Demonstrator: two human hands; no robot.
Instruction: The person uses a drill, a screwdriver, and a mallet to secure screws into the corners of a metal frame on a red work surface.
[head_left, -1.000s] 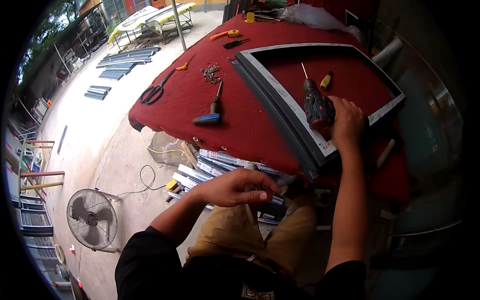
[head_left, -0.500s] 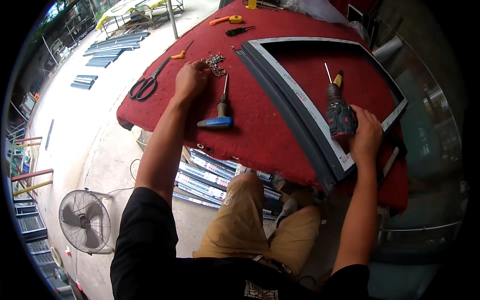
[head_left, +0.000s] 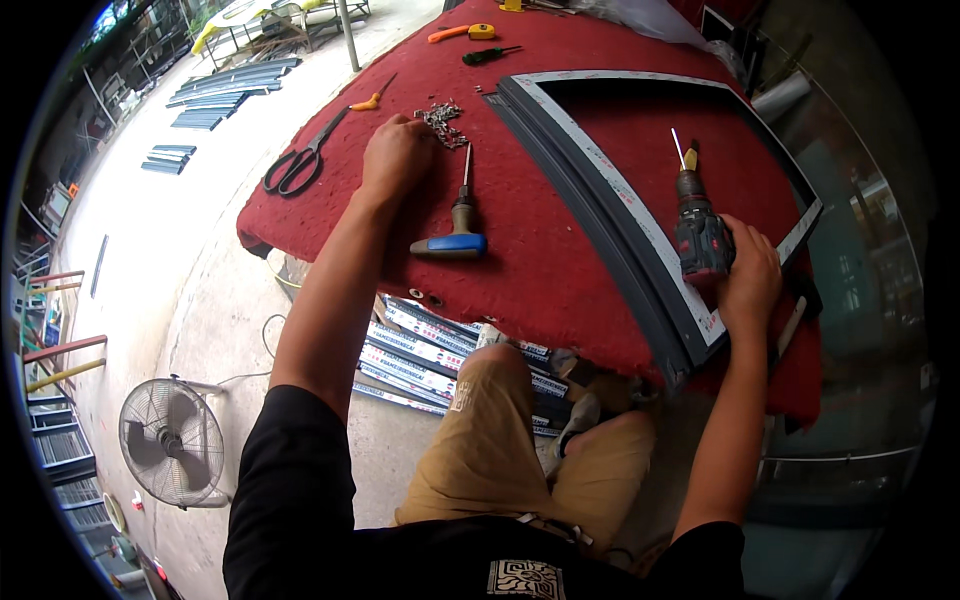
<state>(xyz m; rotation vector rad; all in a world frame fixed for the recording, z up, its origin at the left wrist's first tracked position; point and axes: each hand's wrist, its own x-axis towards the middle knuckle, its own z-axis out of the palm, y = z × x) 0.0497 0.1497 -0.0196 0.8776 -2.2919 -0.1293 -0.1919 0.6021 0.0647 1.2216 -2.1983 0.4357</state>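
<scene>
My left hand (head_left: 397, 158) is at the near-left edge of a pile of small metal screws (head_left: 443, 124) on the red-covered table. Its fingers are bent down and closed together, and whatever they pinch is hidden. In my right hand (head_left: 752, 278) is a dark cordless drill (head_left: 702, 240) with a long bit, pointing away from me over the frame's opening. Beneath it lies a dark grey metal frame (head_left: 585, 190) with white film on its face. A screwdriver with a blue T-shaped handle (head_left: 450, 245) rests just right of my left forearm.
Left of the pile lie black-handled scissors (head_left: 293, 172) and an orange-handled tool (head_left: 367, 103). An orange-and-yellow tool (head_left: 463, 33) and a dark green screwdriver (head_left: 490, 55) are farther back. A yellow-handled tool (head_left: 691, 155) lies inside the frame. A fan (head_left: 172, 442) stands on the floor, lower left.
The view has shifted slightly, so the table's things appear a little farther right. My left hand stays by the screws, and the drill is still in my right hand.
</scene>
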